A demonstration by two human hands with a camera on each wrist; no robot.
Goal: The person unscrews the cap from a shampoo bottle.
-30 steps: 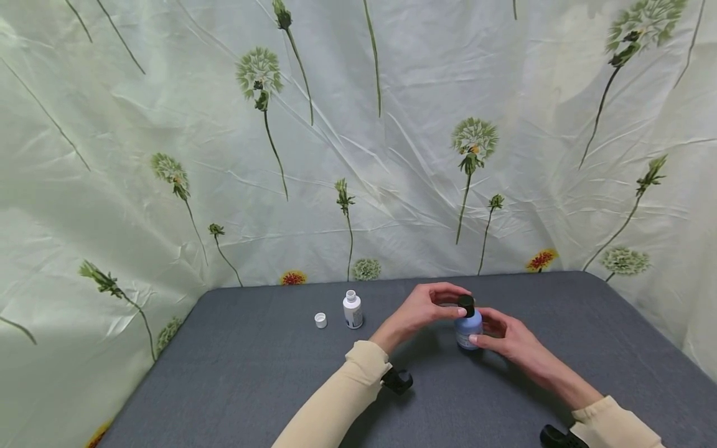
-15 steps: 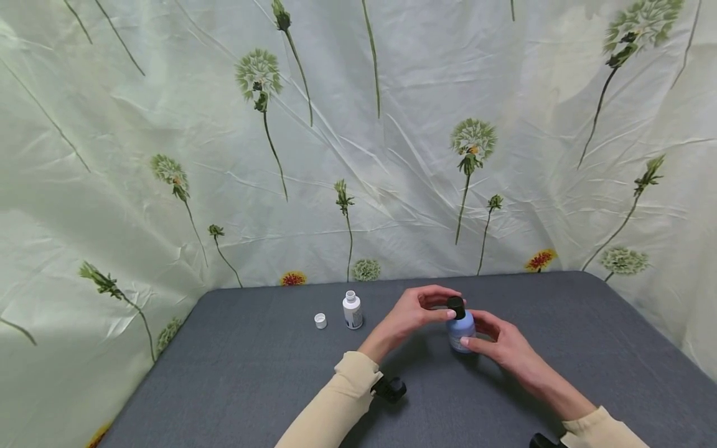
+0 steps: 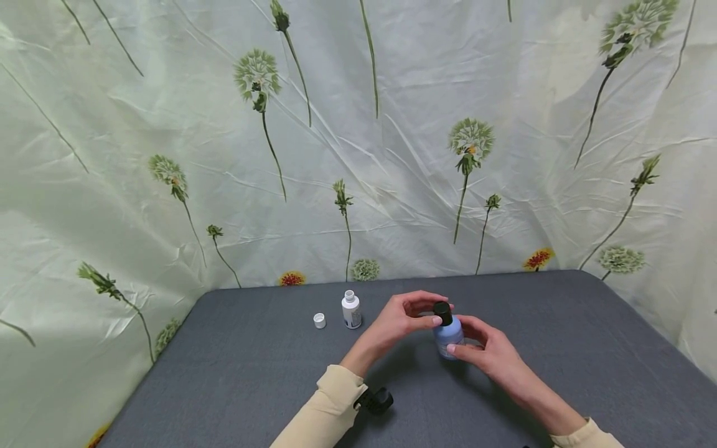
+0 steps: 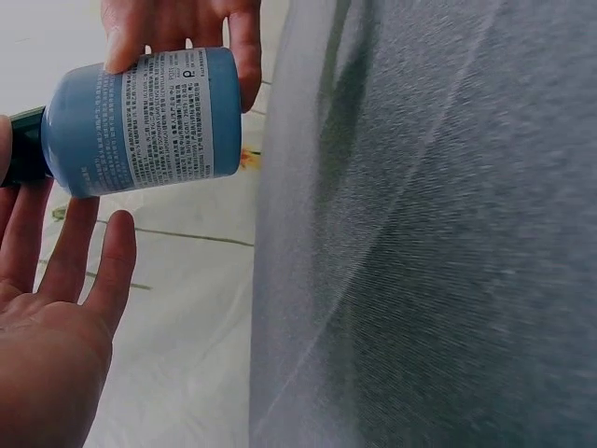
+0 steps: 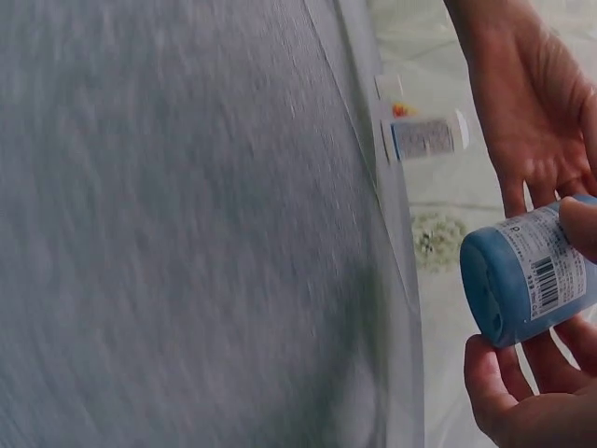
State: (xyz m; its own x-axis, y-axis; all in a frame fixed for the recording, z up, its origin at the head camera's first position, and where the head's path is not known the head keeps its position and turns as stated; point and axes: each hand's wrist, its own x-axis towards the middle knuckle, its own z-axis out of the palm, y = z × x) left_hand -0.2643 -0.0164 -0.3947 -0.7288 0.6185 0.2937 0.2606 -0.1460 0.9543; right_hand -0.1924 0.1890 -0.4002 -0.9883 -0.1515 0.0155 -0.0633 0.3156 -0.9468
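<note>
A blue bottle (image 3: 449, 338) with a black cap (image 3: 443, 312) is between my two hands, raised off the table and slightly tilted in the head view. My left hand (image 3: 396, 318) pinches the black cap between thumb and fingers. The right hand (image 3: 492, 352) grips the bottle's body from the right, thumb in front. In the left wrist view a printed white label (image 4: 168, 119) covers the body's side. The right wrist view shows the bottle's base and a barcode (image 5: 545, 280) on its label.
A small white bottle (image 3: 351, 310) stands uncapped toward the back of the dark grey table (image 3: 252, 373). Beside it, on the left, lies a white cap (image 3: 319, 320). Behind the table hangs a pale curtain (image 3: 336, 155) with a dandelion print.
Both hands have moved left and slightly nearer with the blue bottle, which tilts a little more. The white bottle and white cap have stayed put.
</note>
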